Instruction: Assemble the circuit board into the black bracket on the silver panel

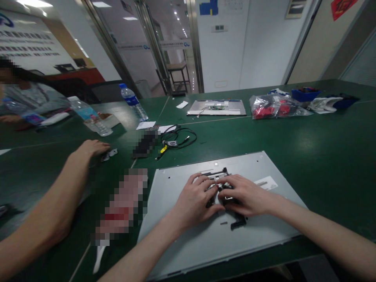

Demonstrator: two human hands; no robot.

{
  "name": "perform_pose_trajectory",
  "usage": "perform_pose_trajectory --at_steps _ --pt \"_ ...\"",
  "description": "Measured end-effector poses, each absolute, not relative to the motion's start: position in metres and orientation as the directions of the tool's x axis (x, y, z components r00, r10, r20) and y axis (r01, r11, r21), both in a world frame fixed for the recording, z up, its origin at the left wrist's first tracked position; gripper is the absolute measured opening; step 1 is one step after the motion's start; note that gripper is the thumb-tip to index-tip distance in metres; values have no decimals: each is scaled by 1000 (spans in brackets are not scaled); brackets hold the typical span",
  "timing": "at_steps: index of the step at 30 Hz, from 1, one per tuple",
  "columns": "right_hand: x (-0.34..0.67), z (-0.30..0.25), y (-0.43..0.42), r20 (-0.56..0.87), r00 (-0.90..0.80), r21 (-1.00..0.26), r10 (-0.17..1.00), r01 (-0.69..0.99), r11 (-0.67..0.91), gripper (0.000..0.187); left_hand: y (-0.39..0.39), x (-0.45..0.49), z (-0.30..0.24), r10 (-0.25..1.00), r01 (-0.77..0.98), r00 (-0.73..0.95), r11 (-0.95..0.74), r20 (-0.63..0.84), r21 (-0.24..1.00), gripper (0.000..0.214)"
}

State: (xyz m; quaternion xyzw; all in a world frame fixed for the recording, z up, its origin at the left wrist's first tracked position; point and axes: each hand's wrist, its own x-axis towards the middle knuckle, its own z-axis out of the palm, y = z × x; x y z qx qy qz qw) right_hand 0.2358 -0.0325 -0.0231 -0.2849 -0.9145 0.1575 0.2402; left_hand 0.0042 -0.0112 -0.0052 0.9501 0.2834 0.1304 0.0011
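A flat grey metal panel lies on the green table in front of me. Near its middle sits a black bracket part with a small board under my fingers. My left hand rests on the left side of this part, fingers curled and pressing down on it. My right hand covers its right side, fingers bent over it. The two hands touch at the fingertips. What lies beneath the fingers is mostly hidden.
Another person's arm reaches across the left, its hand beside a small metal piece. Black cables, water bottles, a second panel, a plastic bag of parts and a blue bin lie farther back.
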Motion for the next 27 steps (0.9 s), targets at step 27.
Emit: perform_pose_trajectory --at_steps 27 --pt "231 -24 -33 329 -738 -425 589 441 790 15 -9 2 5 535 515 807 -845 250 143 33"
